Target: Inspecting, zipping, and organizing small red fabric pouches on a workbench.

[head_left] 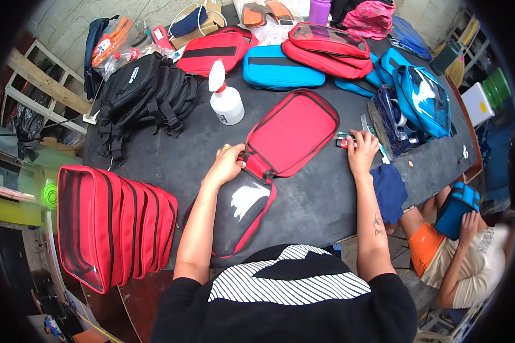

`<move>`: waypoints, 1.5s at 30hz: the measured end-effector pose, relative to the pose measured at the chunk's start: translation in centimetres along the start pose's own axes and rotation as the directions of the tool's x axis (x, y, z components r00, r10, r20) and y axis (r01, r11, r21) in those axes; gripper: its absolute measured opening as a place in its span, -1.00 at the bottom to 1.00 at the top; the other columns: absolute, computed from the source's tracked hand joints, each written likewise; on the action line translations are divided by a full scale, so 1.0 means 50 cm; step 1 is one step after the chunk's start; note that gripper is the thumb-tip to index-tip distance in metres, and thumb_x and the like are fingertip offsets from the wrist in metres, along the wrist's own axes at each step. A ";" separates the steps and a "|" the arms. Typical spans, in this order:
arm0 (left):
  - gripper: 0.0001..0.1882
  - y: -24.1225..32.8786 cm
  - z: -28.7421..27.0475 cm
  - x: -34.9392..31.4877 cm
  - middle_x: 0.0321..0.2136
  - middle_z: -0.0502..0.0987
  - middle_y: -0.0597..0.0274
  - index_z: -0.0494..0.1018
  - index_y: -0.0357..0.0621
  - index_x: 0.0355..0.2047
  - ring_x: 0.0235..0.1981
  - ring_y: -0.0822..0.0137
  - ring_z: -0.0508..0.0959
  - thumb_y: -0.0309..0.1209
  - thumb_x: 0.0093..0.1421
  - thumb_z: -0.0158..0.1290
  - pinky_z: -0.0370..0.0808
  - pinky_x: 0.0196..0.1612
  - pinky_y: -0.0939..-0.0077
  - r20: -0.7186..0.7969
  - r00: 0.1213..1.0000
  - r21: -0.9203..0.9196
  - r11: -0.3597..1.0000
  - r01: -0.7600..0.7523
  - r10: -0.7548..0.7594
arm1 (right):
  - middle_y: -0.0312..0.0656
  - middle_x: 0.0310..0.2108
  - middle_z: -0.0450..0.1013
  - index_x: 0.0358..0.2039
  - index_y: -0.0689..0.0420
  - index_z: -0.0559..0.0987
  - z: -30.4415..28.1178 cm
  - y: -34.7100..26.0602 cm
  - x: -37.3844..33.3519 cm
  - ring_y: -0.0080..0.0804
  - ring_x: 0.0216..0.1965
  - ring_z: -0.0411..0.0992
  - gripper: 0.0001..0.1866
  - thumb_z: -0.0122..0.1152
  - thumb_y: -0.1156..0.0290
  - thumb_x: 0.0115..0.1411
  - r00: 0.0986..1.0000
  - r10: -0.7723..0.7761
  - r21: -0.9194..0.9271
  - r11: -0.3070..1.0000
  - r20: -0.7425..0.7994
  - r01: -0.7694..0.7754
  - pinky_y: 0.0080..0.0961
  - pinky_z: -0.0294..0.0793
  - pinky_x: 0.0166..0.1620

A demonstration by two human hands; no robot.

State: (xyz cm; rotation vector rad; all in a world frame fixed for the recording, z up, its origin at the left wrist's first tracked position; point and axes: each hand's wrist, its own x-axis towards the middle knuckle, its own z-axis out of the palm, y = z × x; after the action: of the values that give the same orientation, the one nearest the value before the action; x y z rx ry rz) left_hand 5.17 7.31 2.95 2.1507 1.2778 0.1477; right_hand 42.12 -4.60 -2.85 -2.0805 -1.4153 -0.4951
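Bending over the black table (315, 211), the person has a red case (294, 134) laid wide open in the middle of it, its red panel away from the body and its clear panel (249, 203) folded out nearer; the two parts meet at a narrow side, and there the left hand (226, 164) has its fingers closed on the dark-trimmed edge, pinching it; the right hand (361, 147) reaches well to the side, fingers curved down over some small green and red items (343, 140) beside a transparent pouch (392, 123); whether those fingers press on anything I cannot tell from here.

As for progress, this case looks to me partway through being worked on; its panels are joined, yet it lies spread and unclosed, so shutting it seems left undone; the stack of red cases (117, 228) at the left stands upright and shaped, and I would judge those further along; a blue case (283, 67) and another red case (329, 50) lie at the far side, closed as far as I can see; the white spray bottle (227, 106) stands untouched near the open case; what the small items are for, I cannot say.
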 end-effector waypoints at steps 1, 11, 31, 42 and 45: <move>-0.55 0.006 -0.005 -0.004 -0.21 0.45 0.06 0.43 -0.09 -0.03 -0.06 0.07 0.40 -0.54 0.02 0.15 0.32 0.03 0.19 -0.072 0.997 0.006 1.000 -0.023 0.024 | -0.22 -0.16 0.37 -0.16 0.02 0.60 0.001 0.000 0.001 -0.17 -0.02 0.26 -0.76 0.23 0.26 0.17 0.999 -0.036 0.014 0.999 0.020 0.035 -0.15 0.18 0.06; -0.60 0.078 0.064 0.003 -0.15 0.39 0.11 0.54 0.02 -0.09 -0.10 0.05 0.40 -0.37 -0.01 0.24 0.30 0.04 0.17 -0.464 0.879 0.069 0.994 -0.090 0.112 | -0.20 -0.14 0.36 -0.17 0.03 0.60 0.008 -0.018 0.008 -0.16 -0.03 0.26 -0.77 0.22 0.30 0.16 1.000 -0.016 0.021 1.000 0.001 0.015 -0.16 0.19 0.04; -0.55 0.120 0.053 -0.013 -0.01 0.38 0.07 0.46 -0.18 -0.03 -0.18 0.16 0.48 -0.53 0.01 0.18 0.28 0.02 0.22 -0.664 0.681 0.140 0.946 -0.292 0.309 | -0.27 -0.43 0.32 -0.16 0.17 0.36 -0.076 -0.131 0.011 -0.63 -0.54 0.23 -0.80 -0.09 0.29 0.40 0.710 0.646 0.877 0.473 -0.278 -0.087 -0.65 0.26 -0.46; -0.54 0.121 0.073 0.000 0.00 0.40 0.10 0.47 -0.18 -0.05 -0.16 0.15 0.46 -0.48 -0.02 0.25 0.32 0.01 0.24 -0.685 0.644 0.158 0.932 -0.326 0.341 | -0.14 -0.46 0.47 -0.37 0.13 0.42 -0.076 -0.339 -0.034 -0.11 -0.44 0.53 -0.67 0.29 0.18 0.04 0.905 -0.147 0.490 0.869 0.398 -0.074 -0.21 0.50 -0.38; -0.54 0.112 0.082 0.002 0.01 0.38 0.09 0.46 -0.15 -0.03 -0.08 0.05 0.42 -0.47 0.00 0.22 0.34 0.03 0.18 -0.671 0.696 0.060 0.955 -0.291 0.254 | -0.14 -0.46 0.48 -0.38 0.14 0.43 -0.062 -0.345 -0.035 -0.09 -0.44 0.51 -0.68 0.31 0.20 0.01 0.852 -0.148 0.447 0.888 0.502 -0.109 -0.24 0.48 -0.39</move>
State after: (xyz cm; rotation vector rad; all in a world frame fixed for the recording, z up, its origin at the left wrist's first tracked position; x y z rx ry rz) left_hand 11.09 3.65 2.81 2.3131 1.2707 1.1771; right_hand 25.48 -3.02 2.75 -1.8623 -1.6498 0.4262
